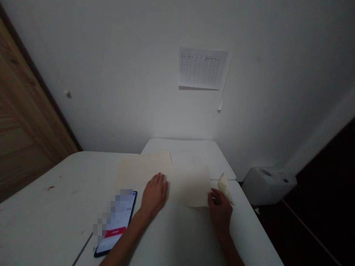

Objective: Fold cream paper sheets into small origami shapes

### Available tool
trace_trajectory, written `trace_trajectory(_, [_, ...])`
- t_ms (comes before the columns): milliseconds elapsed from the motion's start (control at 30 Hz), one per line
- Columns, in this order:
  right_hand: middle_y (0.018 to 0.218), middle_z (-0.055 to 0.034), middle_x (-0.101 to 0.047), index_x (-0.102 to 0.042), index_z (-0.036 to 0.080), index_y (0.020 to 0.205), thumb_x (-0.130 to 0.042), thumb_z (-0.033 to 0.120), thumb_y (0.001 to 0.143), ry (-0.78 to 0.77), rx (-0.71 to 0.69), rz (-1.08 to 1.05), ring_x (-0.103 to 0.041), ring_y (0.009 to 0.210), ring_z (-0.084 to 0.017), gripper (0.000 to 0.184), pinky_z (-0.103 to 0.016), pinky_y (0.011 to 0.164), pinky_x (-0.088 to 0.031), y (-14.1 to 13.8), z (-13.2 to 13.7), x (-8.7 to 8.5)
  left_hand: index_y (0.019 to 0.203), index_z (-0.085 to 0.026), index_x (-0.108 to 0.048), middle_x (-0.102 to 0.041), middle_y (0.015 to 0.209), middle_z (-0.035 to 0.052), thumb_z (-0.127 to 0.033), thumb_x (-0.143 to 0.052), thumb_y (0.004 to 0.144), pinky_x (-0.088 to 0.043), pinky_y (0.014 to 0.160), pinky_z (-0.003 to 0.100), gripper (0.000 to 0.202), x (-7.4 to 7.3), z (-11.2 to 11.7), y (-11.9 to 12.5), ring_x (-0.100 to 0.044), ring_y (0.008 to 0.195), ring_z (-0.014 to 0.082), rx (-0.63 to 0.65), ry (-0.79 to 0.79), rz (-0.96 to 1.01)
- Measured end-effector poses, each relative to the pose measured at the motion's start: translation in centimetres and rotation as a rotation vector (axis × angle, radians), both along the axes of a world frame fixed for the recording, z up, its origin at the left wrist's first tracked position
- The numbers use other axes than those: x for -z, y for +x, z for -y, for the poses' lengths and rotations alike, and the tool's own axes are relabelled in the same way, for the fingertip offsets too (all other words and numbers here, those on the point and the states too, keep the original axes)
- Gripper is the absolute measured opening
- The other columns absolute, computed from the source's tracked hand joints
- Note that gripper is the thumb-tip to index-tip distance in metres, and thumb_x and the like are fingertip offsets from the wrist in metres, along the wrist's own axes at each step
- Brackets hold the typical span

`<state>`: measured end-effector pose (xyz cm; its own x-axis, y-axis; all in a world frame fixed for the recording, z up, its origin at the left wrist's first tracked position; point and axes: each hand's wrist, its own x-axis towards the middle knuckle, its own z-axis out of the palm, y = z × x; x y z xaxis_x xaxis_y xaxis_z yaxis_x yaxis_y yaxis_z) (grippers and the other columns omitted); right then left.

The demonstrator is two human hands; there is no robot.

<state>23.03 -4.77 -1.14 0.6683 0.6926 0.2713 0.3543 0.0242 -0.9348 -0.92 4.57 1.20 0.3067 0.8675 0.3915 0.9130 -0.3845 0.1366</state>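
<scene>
A cream sheet of paper point(188, 184) lies on the white table in front of me. My left hand point(155, 192) rests flat at its left side, fingers stretched forward. At the sheet's right edge is my right hand point(220, 207), its fingers curled and the thumb and fingertips closed on the edge. A second cream sheet point(141, 168) lies farther left, beyond my left hand. Just past my right hand sits a small folded piece of cream paper point(224, 183), partly hidden behind the fingers.
A phone point(116, 225) with a lit screen lies left of my left forearm. White tables point(39, 207) meet at seams. A printed chart point(203, 68) hangs on the wall. On the floor to the right stands a white plastic container point(269, 188). A wooden door point(24, 96) is at left.
</scene>
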Motion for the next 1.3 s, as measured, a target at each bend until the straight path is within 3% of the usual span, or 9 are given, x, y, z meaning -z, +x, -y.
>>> trace_trajectory(67, [0.088,-0.0111,-0.074,-0.069,0.015,0.097,-0.062,0.050,0.076,0.024,0.070,0.013,-0.070,0.070,-0.023,0.042,-0.029,0.063,-0.055,0.1,0.0,-0.1,0.124,-0.004,-0.053,-0.056,0.129,0.0237,-0.032,-0.030,0.098,-0.038,0.102,0.047,0.044,0.0,-1.0,-0.9,-0.052,0.122,0.0317,-0.055,-0.020,-0.011])
trace_trajectory(333, [0.085,-0.0112,-0.074,-0.068,0.014,0.096,-0.063,0.051,0.077,0.087,0.237,0.012,-0.070,0.072,-0.023,0.042,-0.028,0.065,-0.054,0.3,0.2,0.1,0.104,-0.011,-0.060,-0.060,0.123,0.0212,-0.038,-0.028,0.098,-0.040,0.097,0.046,0.042,0.5,-2.4,-2.1,-0.053,0.119,0.0305,-0.105,-0.089,-0.046])
trace_trajectory(533, [0.086,-0.0118,-0.074,-0.067,0.014,0.097,-0.064,0.053,0.078,0.116,0.226,-0.052,-0.070,0.074,-0.023,0.043,-0.029,0.066,-0.054,0.3,0.2,0.0,0.105,-0.008,-0.059,-0.059,0.123,0.0246,-0.040,-0.029,0.097,-0.039,0.096,0.051,0.044,0.6,-3.4,-1.9,-0.053,0.117,0.0339,-0.094,-0.065,-0.032])
trace_trajectory(667, [0.088,-0.0129,-0.073,-0.067,0.014,0.097,-0.066,0.053,0.076,0.129,0.200,-0.093,-0.069,0.076,-0.024,0.045,-0.029,0.066,-0.055,0.4,0.2,-0.1,0.122,-0.005,-0.052,-0.050,0.134,0.0268,-0.039,-0.031,0.098,-0.036,0.101,0.052,0.047,1.0,-2.9,-1.7,-0.046,0.126,0.0345,-0.077,-0.009,-0.001])
trace_trajectory(733, [0.089,-0.0126,-0.073,-0.067,0.014,0.096,-0.067,0.052,0.075,0.141,0.175,-0.130,-0.069,0.076,-0.023,0.044,-0.029,0.065,-0.054,0.6,0.2,-0.1,0.132,-0.006,-0.043,-0.042,0.142,0.0245,-0.040,-0.036,0.097,-0.035,0.105,0.049,0.050,1.0,-1.8,-1.5,-0.040,0.132,0.0323,0.002,0.048,0.027])
trace_trajectory(833, [0.084,-0.0114,-0.072,-0.066,0.013,0.095,-0.070,0.049,0.072,0.171,0.143,-0.201,-0.068,0.075,-0.023,0.042,-0.027,0.060,-0.052,0.8,0.2,-0.4,0.138,-0.013,-0.037,-0.039,0.146,0.0192,-0.045,-0.051,0.091,-0.037,0.105,0.048,0.059,0.9,0.6,-0.5,-0.039,0.132,0.0312,0.345,0.156,0.067])
trace_trajectory(900, [0.079,-0.0099,-0.072,-0.065,0.013,0.095,-0.072,0.046,0.071,0.183,0.121,-0.228,-0.067,0.073,-0.023,0.042,-0.026,0.057,-0.051,0.9,0.3,-0.6,0.135,-0.017,-0.042,-0.043,0.144,0.0167,-0.045,-0.058,0.087,-0.042,0.101,0.047,0.058,0.7,2.1,0.6,-0.045,0.127,0.0311,0.470,0.168,0.045])
trace_trajectory(1067, [0.070,-0.0072,-0.069,-0.065,0.011,0.099,-0.071,0.042,0.071,0.169,0.052,-0.261,-0.065,0.062,-0.020,0.042,-0.025,0.051,-0.047,0.8,0.7,-1.2,0.111,-0.017,-0.059,-0.067,0.109,0.0112,-0.020,-0.048,0.094,-0.050,0.083,0.041,0.020,1.0,3.7,3.3,-0.063,0.095,0.0241,0.557,0.303,0.007])
trace_trajectory(1300, [0.070,-0.0061,-0.068,-0.063,0.012,0.106,-0.070,0.041,0.073,0.150,-0.056,-0.287,-0.061,0.056,-0.017,0.044,-0.024,0.046,-0.046,0.3,0.8,-1.5,0.098,-0.018,-0.064,-0.069,0.087,0.0079,-0.007,-0.043,0.091,-0.053,0.073,0.035,0.025,0.9,3.1,3.4,-0.063,0.080,0.0206,0.596,0.330,0.050])
